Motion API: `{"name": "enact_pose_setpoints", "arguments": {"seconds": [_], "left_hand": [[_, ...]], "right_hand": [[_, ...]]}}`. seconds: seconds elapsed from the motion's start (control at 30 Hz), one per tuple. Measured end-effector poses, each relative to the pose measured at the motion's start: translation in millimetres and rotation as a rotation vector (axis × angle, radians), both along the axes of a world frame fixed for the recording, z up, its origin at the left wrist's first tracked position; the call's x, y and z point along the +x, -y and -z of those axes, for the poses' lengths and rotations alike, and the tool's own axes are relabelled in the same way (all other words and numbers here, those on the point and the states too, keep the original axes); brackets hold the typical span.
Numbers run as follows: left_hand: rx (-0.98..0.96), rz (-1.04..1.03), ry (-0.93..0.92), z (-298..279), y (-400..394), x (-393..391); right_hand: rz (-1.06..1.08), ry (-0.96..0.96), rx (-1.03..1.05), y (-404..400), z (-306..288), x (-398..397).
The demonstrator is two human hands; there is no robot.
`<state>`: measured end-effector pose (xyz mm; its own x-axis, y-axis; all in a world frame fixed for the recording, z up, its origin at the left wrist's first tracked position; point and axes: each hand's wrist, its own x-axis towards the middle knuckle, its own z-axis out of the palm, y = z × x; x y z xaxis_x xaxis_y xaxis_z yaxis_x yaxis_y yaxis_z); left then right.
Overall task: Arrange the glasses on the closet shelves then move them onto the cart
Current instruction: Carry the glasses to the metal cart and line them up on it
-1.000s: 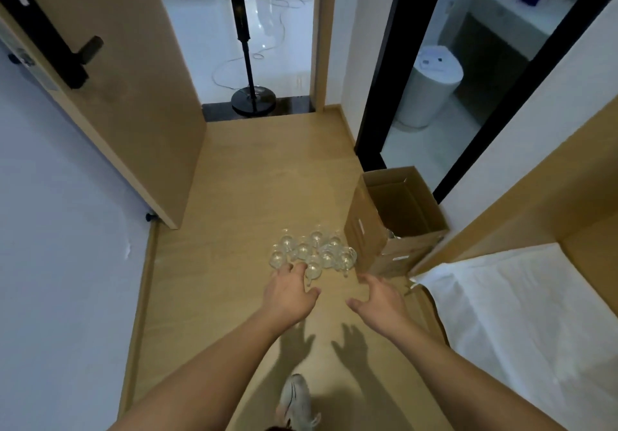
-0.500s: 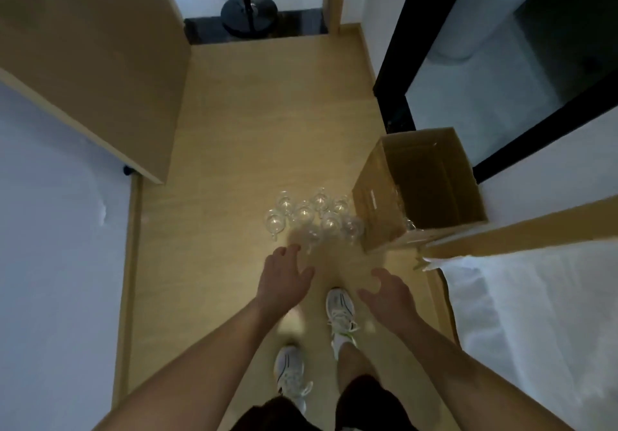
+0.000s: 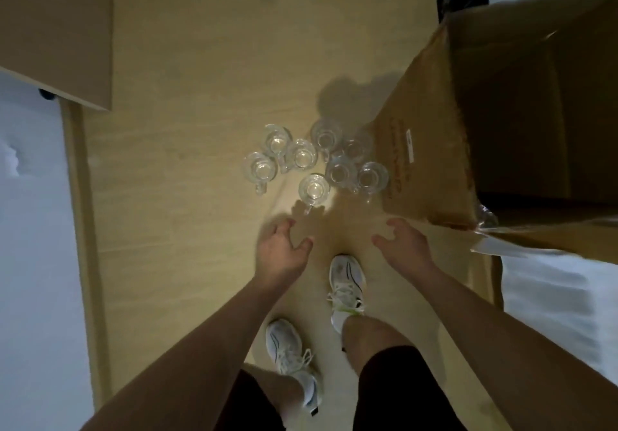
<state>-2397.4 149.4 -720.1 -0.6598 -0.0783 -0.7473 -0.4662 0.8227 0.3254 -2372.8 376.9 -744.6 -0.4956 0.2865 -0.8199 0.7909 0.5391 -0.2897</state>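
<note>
My left hand (image 3: 281, 251) hangs above the floor (image 3: 200, 62), fingers loosely curled and spread, holding nothing. My right hand (image 3: 403, 245) hangs beside it, well apart, fingers likewise relaxed and parted, thumb pointing inward, also empty. Neither hand touches any glass.

The glasses (image 3: 314, 163) stand in a tight cluster on the floor, just ahead of both hands. They are clear, round-mouthed mugs with small looped handles, seen from above as concentric rings of rim and base. I count about eight; several touch or nearly touch their neighbours. The nearest glass (image 3: 313, 189) stands slightly out from the group, closest to my left hand, its handle pointing toward me. The far right of the cluster sits just beside the cardboard box (image 3: 431, 149).

The box is plain brown corrugated board, open at the top, with flat matte walls, a small white label and faint printing on the side facing the glasses. Its interior is dark; something clear and crinkled shows at its near corner (image 3: 486, 218), but I cannot tell what it is.

The floor is pale wood-look plank, smooth, with faint seams. A flat tan door panel (image 3: 57, 29) occupies the upper left. A white wrinkled sheet (image 3: 561, 300) lies at the right edge. My white lace-up shoes (image 3: 346, 283) stand below the hands.
</note>
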Motion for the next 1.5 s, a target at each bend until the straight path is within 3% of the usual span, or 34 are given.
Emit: {"name": "enact_pose_setpoints", "arguments": {"seconds": [0.17,0.33,0.47,0.63,0.8,0.93,1.07,1.23,1.5], "left_hand": [[-0.018,-0.001,0.045,108.8,-4.8,-2.1],[-0.042,-0.037,0.021,209.4,1.1,-7.7],[0.048,-0.136,0.019,263.8,-8.5,-24.0],[0.115,-0.270,0.062,317.9,-17.0,-28.2],[0.301,-0.493,0.096,336.1,-19.1,-22.1],[0.433,-0.655,0.099,319.9,-24.2,-12.7],[0.474,-0.722,0.136,260.9,-20.2,3.2],[0.411,-0.642,0.147,147.6,-5.8,23.8],[0.432,-0.621,0.068,-85.8,10.6,19.6]], "right_hand": [[0.085,0.002,0.000,-9.7,110.7,-7.9],[0.315,-0.032,-0.036,-20.3,203.1,-3.9],[0.552,-0.075,-0.252,-20.8,268.0,-10.4],[0.610,-0.126,-0.412,-13.5,312.3,-28.0],[0.777,-0.127,-0.551,-8.4,326.8,-35.4],[0.840,-0.129,-0.549,-15.6,306.3,-25.7],[0.813,-0.039,-0.514,-19.4,243.9,-1.7],[0.799,-0.002,-0.469,-9.7,128.1,24.7],[0.722,-0.070,-0.505,18.3,-112.4,18.1]]}}
